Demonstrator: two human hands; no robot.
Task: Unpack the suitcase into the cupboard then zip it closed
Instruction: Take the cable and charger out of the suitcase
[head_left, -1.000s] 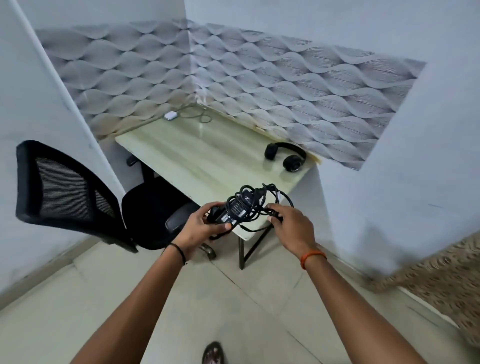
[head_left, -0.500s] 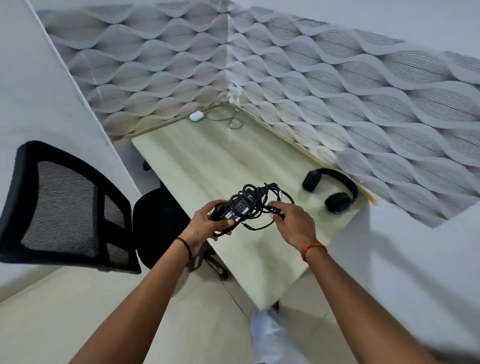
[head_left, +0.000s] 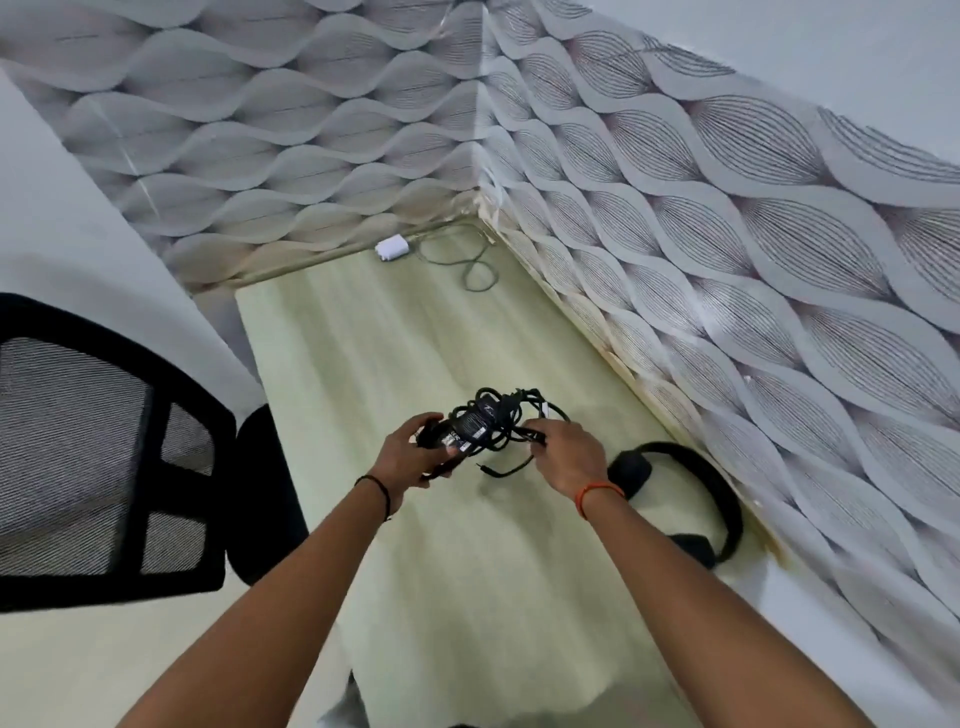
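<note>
1. The left hand (head_left: 410, 457) grips one end of a black power adapter (head_left: 470, 428), fingers curled round the brick.
2. The right hand (head_left: 569, 457) pinches the black cable (head_left: 511, 441) wound in a tangle about the adapter; a loose end of it hangs below.
3. Both hands hold the bundle above the middle of the pale worktop (head_left: 363, 364); I cannot tell if it touches the surface.
4. Black headphones (head_left: 691, 493) lie by the worktop's right edge, against the patterned wall, just beside the right wrist.
5. A white charger (head_left: 392, 248) with a thin looped cord (head_left: 467, 265) sits in the far corner.
6. A black mesh chair (head_left: 104, 457) stands off the left edge.
</note>
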